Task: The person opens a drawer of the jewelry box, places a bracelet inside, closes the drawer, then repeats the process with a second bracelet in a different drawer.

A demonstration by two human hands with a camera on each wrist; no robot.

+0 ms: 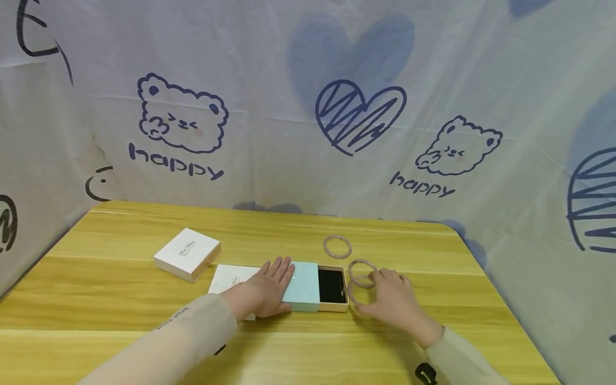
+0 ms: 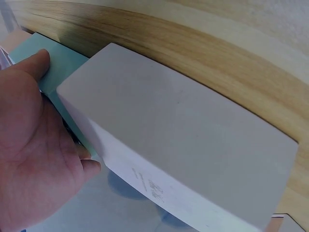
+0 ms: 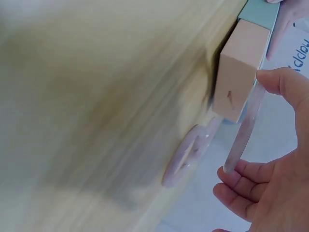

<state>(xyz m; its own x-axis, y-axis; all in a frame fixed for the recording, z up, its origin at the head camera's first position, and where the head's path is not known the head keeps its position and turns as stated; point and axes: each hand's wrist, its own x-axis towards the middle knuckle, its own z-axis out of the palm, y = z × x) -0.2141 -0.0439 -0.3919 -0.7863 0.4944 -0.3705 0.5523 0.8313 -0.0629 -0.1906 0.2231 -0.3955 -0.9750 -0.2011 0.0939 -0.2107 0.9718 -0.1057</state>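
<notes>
My left hand [image 1: 264,291] lies across a light blue box sleeve [image 1: 303,286], its fingers extended over the top. Out of the sleeve's right end sticks a peach-edged drawer [image 1: 333,308] with a black lining. Beside that end, my right hand [image 1: 397,302] pinches a pale pinkish bangle [image 3: 245,130] between thumb and fingers. The held bangle is tilted close to the drawer's edge. A second bangle [image 1: 350,271] rests on the table just behind it, and a third bangle [image 1: 325,248] lies farther back. A white box [image 2: 178,111] stands left of the blue sleeve, partly under my left forearm.
Another white box [image 1: 187,251] with small lettering sits at the back left of the wooden table [image 1: 120,310]. Behind the table's far edge hangs a pale curtain [image 1: 269,107] printed with bears and hearts.
</notes>
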